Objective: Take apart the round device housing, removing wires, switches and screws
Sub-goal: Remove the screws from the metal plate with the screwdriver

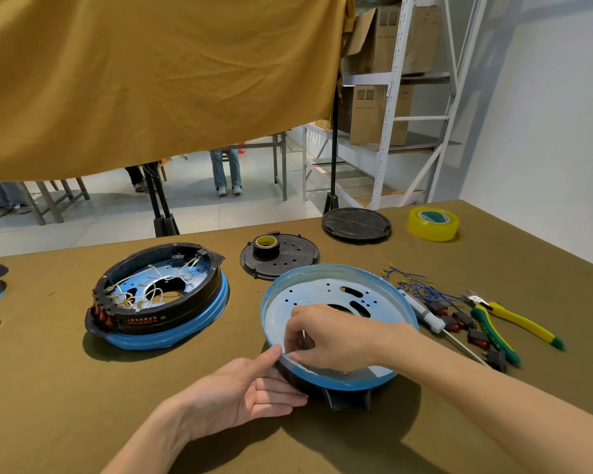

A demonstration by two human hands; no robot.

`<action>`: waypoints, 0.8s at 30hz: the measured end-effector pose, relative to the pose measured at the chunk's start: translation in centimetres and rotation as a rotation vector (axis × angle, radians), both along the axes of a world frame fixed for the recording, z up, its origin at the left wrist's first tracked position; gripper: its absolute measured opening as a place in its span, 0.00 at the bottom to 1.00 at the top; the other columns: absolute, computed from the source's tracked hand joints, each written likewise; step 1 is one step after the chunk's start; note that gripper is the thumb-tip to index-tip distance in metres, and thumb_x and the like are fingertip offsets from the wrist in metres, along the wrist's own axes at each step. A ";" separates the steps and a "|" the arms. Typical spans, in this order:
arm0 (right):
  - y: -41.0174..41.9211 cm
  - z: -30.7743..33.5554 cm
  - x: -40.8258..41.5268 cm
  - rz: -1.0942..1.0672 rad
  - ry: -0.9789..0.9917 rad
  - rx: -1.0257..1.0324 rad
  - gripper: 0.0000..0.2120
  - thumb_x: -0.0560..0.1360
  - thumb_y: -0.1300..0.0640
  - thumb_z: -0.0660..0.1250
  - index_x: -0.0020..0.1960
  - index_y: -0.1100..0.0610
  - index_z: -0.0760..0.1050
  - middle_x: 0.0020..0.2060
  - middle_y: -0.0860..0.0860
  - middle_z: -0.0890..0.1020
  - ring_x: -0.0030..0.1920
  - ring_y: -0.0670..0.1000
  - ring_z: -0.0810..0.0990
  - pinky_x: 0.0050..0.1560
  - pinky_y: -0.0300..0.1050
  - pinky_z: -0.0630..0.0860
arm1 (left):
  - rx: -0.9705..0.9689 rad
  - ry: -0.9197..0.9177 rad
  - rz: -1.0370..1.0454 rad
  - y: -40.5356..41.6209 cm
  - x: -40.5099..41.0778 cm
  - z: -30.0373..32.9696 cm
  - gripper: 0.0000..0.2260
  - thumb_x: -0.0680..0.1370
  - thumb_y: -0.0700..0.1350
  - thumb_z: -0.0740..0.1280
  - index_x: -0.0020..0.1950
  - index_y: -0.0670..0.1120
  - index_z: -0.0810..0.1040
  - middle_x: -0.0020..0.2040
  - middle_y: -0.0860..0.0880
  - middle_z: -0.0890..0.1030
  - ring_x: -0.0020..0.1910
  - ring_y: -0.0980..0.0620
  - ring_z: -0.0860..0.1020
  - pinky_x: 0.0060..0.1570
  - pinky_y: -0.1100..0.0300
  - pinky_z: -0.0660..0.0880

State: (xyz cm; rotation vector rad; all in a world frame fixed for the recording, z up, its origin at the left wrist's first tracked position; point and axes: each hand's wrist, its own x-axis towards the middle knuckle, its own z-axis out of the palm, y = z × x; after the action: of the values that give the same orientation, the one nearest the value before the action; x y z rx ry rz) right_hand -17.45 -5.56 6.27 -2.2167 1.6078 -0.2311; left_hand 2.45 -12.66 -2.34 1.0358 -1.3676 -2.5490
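Head view: round blue housing (336,289) sits on worktop (65,388) near front edge; left hand (247,395), fingers straight, steadies its outer rim, right hand (329,340) pinches inside the near rim, pinched item too small to identify.

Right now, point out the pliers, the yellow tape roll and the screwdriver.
pliers (514,325), head view, on the yellow-green handles.
yellow tape roll (432,223), head view, on its outer side wall.
screwdriver (425,313), head view, on the white handle.
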 end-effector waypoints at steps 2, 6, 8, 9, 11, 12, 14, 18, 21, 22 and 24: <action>0.0 0.0 0.1 0.014 0.009 -0.009 0.08 0.82 0.54 0.67 0.58 0.54 0.80 0.50 0.46 0.75 0.44 0.41 0.73 0.42 0.33 0.69 | 0.001 0.000 0.000 0.0 0.0 0.0 0.46 0.62 0.61 0.84 0.69 0.34 0.73 0.63 0.32 0.82 0.64 0.39 0.82 0.56 0.53 0.82; 0.1 0.0 0.3 0.042 0.011 -0.011 0.08 0.82 0.57 0.66 0.60 0.54 0.78 0.50 0.45 0.74 0.45 0.41 0.73 0.42 0.33 0.70 | 0.003 -0.001 0.002 0.0 0.0 0.0 0.45 0.63 0.61 0.83 0.68 0.34 0.74 0.63 0.32 0.82 0.64 0.39 0.82 0.56 0.53 0.82; 0.2 0.0 0.2 0.016 -0.004 -0.013 0.07 0.81 0.55 0.67 0.59 0.54 0.78 0.50 0.45 0.75 0.45 0.42 0.74 0.42 0.34 0.71 | 0.000 -0.008 -0.001 0.0 0.0 0.0 0.46 0.62 0.61 0.84 0.68 0.34 0.74 0.62 0.32 0.82 0.64 0.39 0.82 0.56 0.53 0.82; 0.2 0.0 0.2 0.003 -0.003 -0.015 0.08 0.82 0.53 0.67 0.58 0.54 0.79 0.50 0.46 0.76 0.45 0.42 0.74 0.43 0.34 0.71 | -0.003 -0.010 -0.005 0.1 0.0 0.1 0.46 0.62 0.61 0.84 0.68 0.34 0.74 0.62 0.32 0.82 0.63 0.39 0.82 0.56 0.53 0.82; 0.1 0.0 0.1 0.001 0.014 -0.017 0.08 0.82 0.52 0.66 0.59 0.54 0.79 0.51 0.46 0.75 0.45 0.41 0.73 0.43 0.33 0.70 | -0.004 -0.011 -0.006 0.1 0.0 0.1 0.47 0.61 0.62 0.84 0.68 0.35 0.73 0.62 0.33 0.82 0.63 0.39 0.82 0.55 0.53 0.82; 0.2 0.0 0.2 0.013 0.022 -0.015 0.09 0.82 0.54 0.66 0.60 0.54 0.79 0.51 0.45 0.74 0.45 0.41 0.73 0.43 0.32 0.69 | -0.001 -0.011 -0.004 0.1 0.0 0.2 0.47 0.61 0.61 0.84 0.68 0.34 0.73 0.62 0.33 0.82 0.63 0.39 0.82 0.56 0.53 0.82; 0.2 -0.1 0.3 0.038 0.029 -0.004 0.09 0.82 0.57 0.65 0.62 0.54 0.78 0.51 0.44 0.73 0.46 0.42 0.72 0.42 0.32 0.68 | 0.008 -0.004 0.000 0.1 0.0 0.2 0.46 0.61 0.61 0.84 0.68 0.34 0.74 0.62 0.32 0.82 0.63 0.39 0.82 0.55 0.53 0.83; 0.2 0.0 0.2 0.005 0.016 -0.008 0.08 0.82 0.54 0.67 0.59 0.54 0.77 0.50 0.45 0.75 0.45 0.43 0.74 0.41 0.34 0.70 | 0.010 -0.011 0.003 0.1 0.0 0.3 0.42 0.64 0.60 0.81 0.67 0.34 0.74 0.62 0.32 0.82 0.62 0.39 0.83 0.54 0.53 0.83; 0.1 -0.1 0.2 -0.004 0.037 0.000 0.09 0.83 0.52 0.65 0.59 0.54 0.79 0.52 0.46 0.75 0.48 0.44 0.74 0.44 0.34 0.69 | -0.002 -0.017 -0.001 0.2 0.0 0.3 0.45 0.62 0.61 0.83 0.68 0.34 0.74 0.62 0.32 0.82 0.63 0.39 0.83 0.55 0.53 0.83; 0.1 -0.1 0.2 0.003 0.046 0.010 0.09 0.83 0.53 0.65 0.59 0.54 0.78 0.53 0.47 0.76 0.51 0.46 0.74 0.46 0.35 0.69 | -0.011 -0.017 -0.005 0.2 -0.1 0.3 0.46 0.61 0.61 0.84 0.67 0.33 0.74 0.62 0.32 0.82 0.62 0.40 0.83 0.54 0.54 0.83; 0.1 0.0 0.3 0.021 0.069 0.022 0.09 0.83 0.54 0.64 0.61 0.55 0.78 0.54 0.48 0.76 0.53 0.48 0.74 0.50 0.37 0.68 | -0.025 -0.016 -0.009 0.4 -0.1 0.3 0.47 0.59 0.62 0.85 0.67 0.33 0.75 0.61 0.32 0.82 0.62 0.40 0.83 0.54 0.54 0.83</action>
State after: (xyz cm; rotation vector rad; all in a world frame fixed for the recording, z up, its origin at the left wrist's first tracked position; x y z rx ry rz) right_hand -17.13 -5.48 6.24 -2.2466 1.6135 -0.1314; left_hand 2.30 -12.30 -2.07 1.0508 -1.4078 -2.5282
